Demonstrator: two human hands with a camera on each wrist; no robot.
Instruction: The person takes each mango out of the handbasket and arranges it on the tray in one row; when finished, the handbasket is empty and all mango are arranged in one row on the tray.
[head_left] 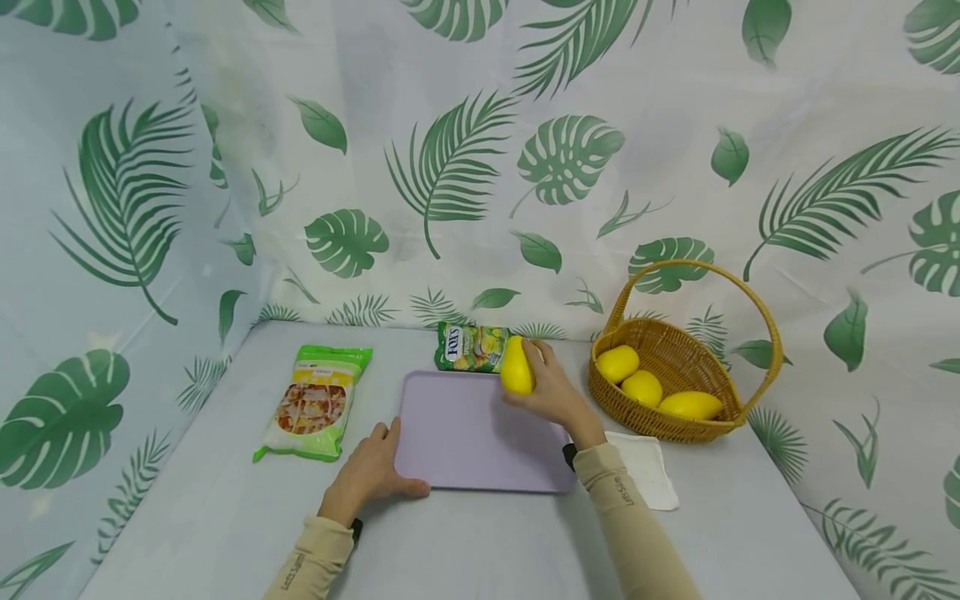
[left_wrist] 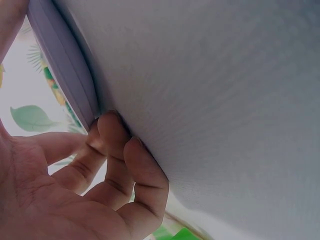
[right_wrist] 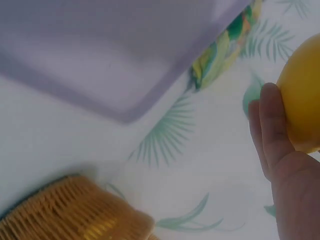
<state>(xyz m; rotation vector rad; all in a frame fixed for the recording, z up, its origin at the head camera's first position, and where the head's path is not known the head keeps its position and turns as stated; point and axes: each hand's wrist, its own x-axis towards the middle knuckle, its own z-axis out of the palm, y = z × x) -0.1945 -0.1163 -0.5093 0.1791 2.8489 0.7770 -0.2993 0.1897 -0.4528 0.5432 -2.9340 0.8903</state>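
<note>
My right hand (head_left: pixel 553 390) holds a yellow mango (head_left: pixel 517 367) above the far right part of a light purple tray (head_left: pixel 472 442). In the right wrist view its fingers lie along the side of the mango (right_wrist: pixel 304 95). My left hand (head_left: pixel 375 467) grips the tray's near left corner, the thumb at the front edge and the fingers at the left edge. Close up in the left wrist view, bent fingers (left_wrist: pixel 115 135) touch the tabletop beside the tray rim (left_wrist: pixel 65 60).
On the right stands a wicker basket (head_left: pixel 675 425) with a tall handle and several mangoes (head_left: pixel 690 406). A white cloth (head_left: pixel 643 471) lies near it, partly under my right forearm. Behind the tray is a green FOX'S packet (head_left: pixel 472 347); a green-and-white food bag (head_left: pixel 315 404) lies left.
</note>
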